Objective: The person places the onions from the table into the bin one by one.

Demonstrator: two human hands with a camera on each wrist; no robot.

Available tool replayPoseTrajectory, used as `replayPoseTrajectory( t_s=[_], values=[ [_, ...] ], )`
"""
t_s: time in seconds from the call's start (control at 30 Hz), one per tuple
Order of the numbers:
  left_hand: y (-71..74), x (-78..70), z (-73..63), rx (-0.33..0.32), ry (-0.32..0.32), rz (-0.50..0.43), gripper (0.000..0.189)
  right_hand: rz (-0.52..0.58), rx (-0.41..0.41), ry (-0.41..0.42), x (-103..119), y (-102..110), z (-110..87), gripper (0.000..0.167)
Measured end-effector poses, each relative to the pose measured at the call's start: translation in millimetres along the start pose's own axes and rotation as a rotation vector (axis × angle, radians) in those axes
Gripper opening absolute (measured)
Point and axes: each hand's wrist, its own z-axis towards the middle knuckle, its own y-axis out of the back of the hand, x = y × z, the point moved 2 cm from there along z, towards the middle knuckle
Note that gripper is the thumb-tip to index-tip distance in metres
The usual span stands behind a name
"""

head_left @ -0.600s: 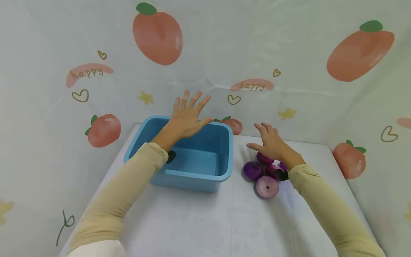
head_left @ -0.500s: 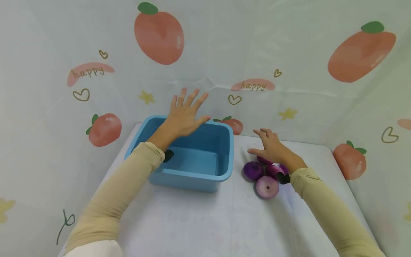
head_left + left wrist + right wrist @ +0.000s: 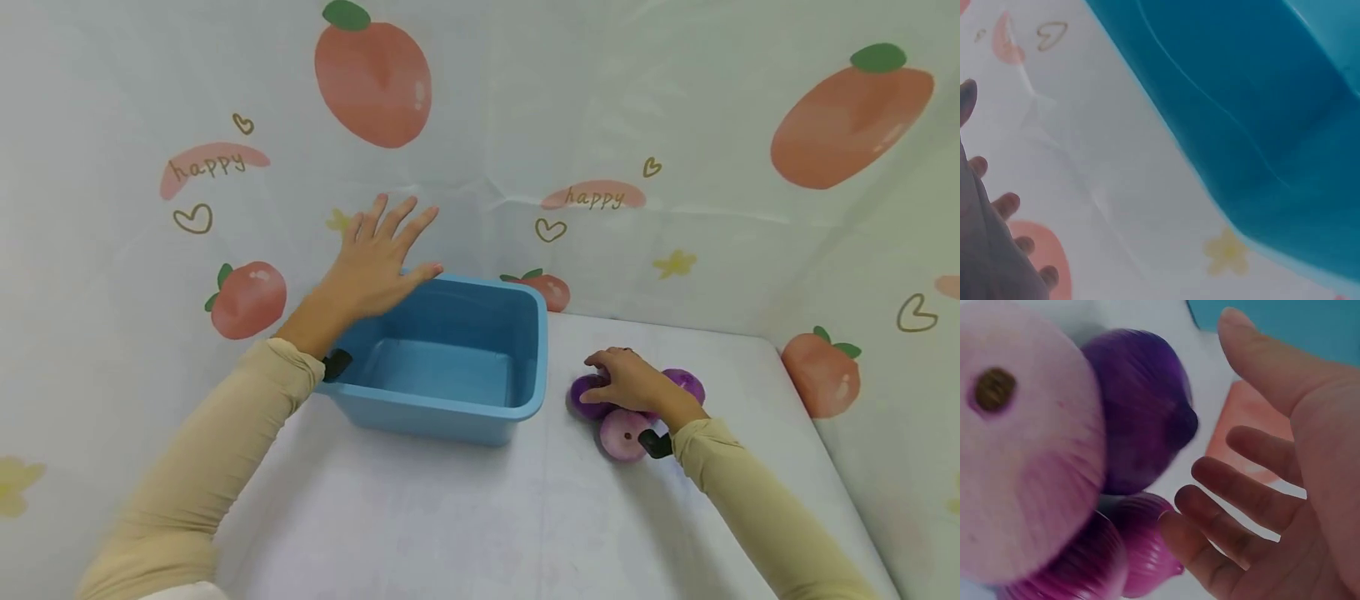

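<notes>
Left hand (image 3: 367, 271) above the far left of a blue basin (image 3: 431, 423), fingers spread, holding nothing. Right of basin, onions clustered on white table (image 3: 450, 517): dark purple onion (image 3: 1138, 406) at left, pale onion (image 3: 618, 443) at near side. Right hand (image 3: 633, 381) over them, fingers apart, slightly bent; contact unclear. Bright purple onion (image 3: 688, 383) farthest right.

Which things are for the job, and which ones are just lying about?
Likely for the job:
pale onion, dark purple onion and pinker onions, all near the right hand
blue tub, near the left hand

Just there, it seems:
white tabletop
fruit-printed sheet behind
black pieces at the sleeve cuffs
</notes>
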Motion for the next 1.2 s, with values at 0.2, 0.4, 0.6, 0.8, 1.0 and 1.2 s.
replayPoseTrajectory(
  t_s=[0.2, 0.4, 0.6, 0.8, 1.0, 1.2],
  values=[
    [7.5, 31.7, -17.3, -0.020, -0.014, -0.018, 0.078, 0.005, 0.017, -0.033, -1, -10, -1.6, 0.064],
    [7.2, 61.3, -37.2, -0.020, 0.038, -0.069, 0.077, 0.003, 0.026, -0.050, -3, -13, -1.8, 0.059],
    [-12.5, 84.7, -57.9, 0.030, 0.091, -0.098, 0.079, 0.010, 0.033, -0.076, -7, -18, -1.1, 0.059],
    [-31.9, 100.2, -74.4, 0.042, 0.116, -0.143, 0.080, 0.011, 0.055, -0.097, -5, -21, 1.2, 0.064],
    [-44.1, 107.4, -82.1, 0.056, 0.140, -0.170, 0.080, -0.011, 0.042, -0.104, -5, -21, 1.0, 0.066],
    [-53.9, 113.7, -85.1, 0.088, 0.167, -0.188, 0.078, -0.020, 0.011, -0.081, -3, -16, -1.2, 0.067]
  ],
)
